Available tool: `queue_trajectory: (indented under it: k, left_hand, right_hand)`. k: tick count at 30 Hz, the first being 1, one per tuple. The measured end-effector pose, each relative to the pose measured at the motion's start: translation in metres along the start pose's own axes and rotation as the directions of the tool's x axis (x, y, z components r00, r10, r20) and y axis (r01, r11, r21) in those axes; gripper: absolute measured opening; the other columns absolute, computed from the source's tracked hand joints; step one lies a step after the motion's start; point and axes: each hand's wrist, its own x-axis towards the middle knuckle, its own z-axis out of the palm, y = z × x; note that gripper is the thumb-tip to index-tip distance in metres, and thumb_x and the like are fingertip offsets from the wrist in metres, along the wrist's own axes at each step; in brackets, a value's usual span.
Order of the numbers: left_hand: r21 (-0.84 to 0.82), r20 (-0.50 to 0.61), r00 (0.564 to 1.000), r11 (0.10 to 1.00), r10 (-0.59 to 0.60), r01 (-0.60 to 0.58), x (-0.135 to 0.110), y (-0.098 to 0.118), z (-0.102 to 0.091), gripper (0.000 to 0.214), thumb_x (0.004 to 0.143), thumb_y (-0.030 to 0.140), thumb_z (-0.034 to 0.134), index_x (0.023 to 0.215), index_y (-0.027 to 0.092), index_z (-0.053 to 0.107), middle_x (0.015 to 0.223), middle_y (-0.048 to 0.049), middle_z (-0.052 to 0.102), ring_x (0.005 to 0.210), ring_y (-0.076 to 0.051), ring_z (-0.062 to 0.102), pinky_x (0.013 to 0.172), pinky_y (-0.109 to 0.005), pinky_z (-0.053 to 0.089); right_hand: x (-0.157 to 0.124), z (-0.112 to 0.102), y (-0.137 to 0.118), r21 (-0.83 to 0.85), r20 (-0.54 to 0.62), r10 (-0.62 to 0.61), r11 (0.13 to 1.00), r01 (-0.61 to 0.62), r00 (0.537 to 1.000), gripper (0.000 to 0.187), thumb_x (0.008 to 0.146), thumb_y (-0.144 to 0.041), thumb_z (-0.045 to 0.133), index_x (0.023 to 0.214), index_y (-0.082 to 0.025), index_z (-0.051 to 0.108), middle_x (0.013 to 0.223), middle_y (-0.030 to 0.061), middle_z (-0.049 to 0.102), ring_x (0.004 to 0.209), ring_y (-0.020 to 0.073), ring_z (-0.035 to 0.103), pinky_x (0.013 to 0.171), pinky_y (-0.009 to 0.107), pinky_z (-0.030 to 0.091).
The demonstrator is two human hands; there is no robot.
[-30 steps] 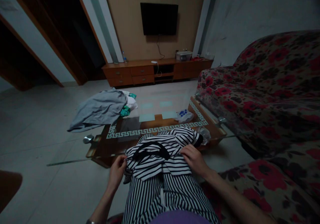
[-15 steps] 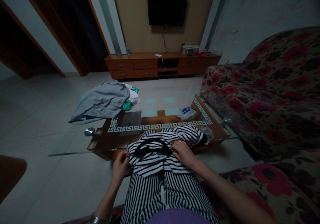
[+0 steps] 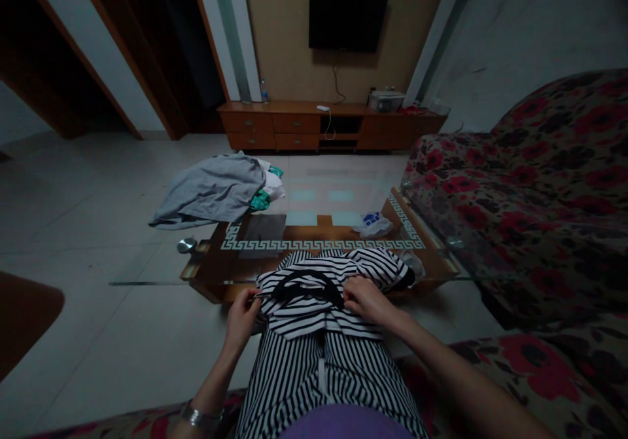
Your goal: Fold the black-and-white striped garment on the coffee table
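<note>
On the near edge of the glass worktop [image 3: 235,265] lies a striped shirt [image 3: 324,288], draped toward the lap. Left hand [image 3: 241,318] pinches its left edge with clenched fingers; right hand [image 3: 366,298] presses on the cloth, fingers gripping a fold beside the black collar.

A home living room is shown here: a dark flat television [image 3: 349,12] is mounted on the far wall above a long, low wooden cabinet [image 3: 330,125] fitted with drawers. A sofa [image 3: 530,184] covered in red floral fabric is set along the right side, and a glass-topped coffee table [image 3: 314,243] with a pale key-pattern border is placed on the pale tiled floor [image 3: 88,229] in front of it. Household laundry is seen too, with a grey garment [image 3: 210,190] heaped at the table's far left corner.
</note>
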Motion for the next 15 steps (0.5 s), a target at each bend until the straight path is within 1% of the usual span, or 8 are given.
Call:
queue_trajectory:
  k: [2,4,6,8,11,15]
  left_hand:
    - [0.045,-0.021,0.998,0.997,0.056,-0.055,-0.002,0.003,-0.001,0.021,0.074,0.038,0.052,0.081,0.019,0.058,0.085,-0.0038,0.060,0.082,-0.019,0.058,0.073,-0.029,0.048]
    - [0.106,-0.026,0.992,0.987,0.121,-0.118,-0.003,0.006,-0.003,0.020,0.075,0.037,0.052,0.080,0.019,0.059,0.086,-0.0043,0.059,0.084,-0.020,0.057,0.075,-0.030,0.047]
    - [0.153,-0.016,0.985,0.974,0.171,-0.167,-0.005,0.009,-0.005,0.019,0.076,0.036,0.051,0.080,0.020,0.059,0.088,-0.0047,0.059,0.087,-0.020,0.056,0.078,-0.030,0.045]
    - [0.171,-0.002,0.982,0.967,0.190,-0.187,-0.006,0.013,-0.007,0.018,0.077,0.036,0.050,0.080,0.020,0.059,0.089,-0.0049,0.059,0.090,-0.020,0.056,0.079,-0.030,0.045]
    - [0.172,0.002,0.983,0.968,0.184,-0.182,-0.005,0.022,-0.012,0.018,0.077,0.036,0.050,0.079,0.020,0.058,0.088,-0.0045,0.060,0.089,-0.020,0.056,0.078,-0.029,0.044]
    - [0.179,-0.022,0.979,0.964,0.203,-0.196,0.007,0.048,-0.022,0.019,0.079,0.035,0.046,0.082,0.019,0.057,0.086,-0.0038,0.060,0.085,-0.019,0.056,0.076,-0.029,0.043]
  right_hand:
    - [-0.001,0.003,-0.001,-0.030,-0.015,-0.001,1.000,0.000,1.000,0.012,0.075,-0.017,0.062,0.086,-0.018,0.058,0.091,0.0033,0.060,0.090,0.0184,0.049,0.077,0.028,0.031]
    - [-0.002,0.006,-0.003,-0.050,-0.027,0.007,0.999,-0.008,1.000,0.014,0.075,-0.017,0.061,0.089,-0.018,0.058,0.092,0.0037,0.060,0.091,0.0191,0.050,0.077,0.029,0.031]
    - [-0.002,0.005,-0.003,-0.050,-0.035,-0.001,0.999,-0.001,0.999,0.010,0.077,-0.016,0.058,0.087,-0.018,0.058,0.089,0.0032,0.061,0.088,0.0185,0.050,0.077,0.029,0.032]
    - [-0.001,0.000,-0.003,-0.030,-0.052,-0.015,0.999,0.014,0.999,0.005,0.078,-0.017,0.057,0.083,-0.018,0.058,0.084,0.0026,0.061,0.084,0.0175,0.051,0.075,0.028,0.032]
    - [0.000,-0.020,-0.002,0.006,-0.116,-0.025,1.000,0.026,0.993,0.003,0.080,-0.020,0.056,0.080,-0.018,0.058,0.078,0.0023,0.059,0.079,0.0167,0.050,0.072,0.028,0.033]
    - [0.003,-0.061,-0.002,0.057,-0.267,-0.026,0.997,0.043,0.963,0.009,0.084,-0.025,0.050,0.082,-0.018,0.056,0.080,0.0043,0.059,0.079,0.0175,0.051,0.072,0.028,0.036]
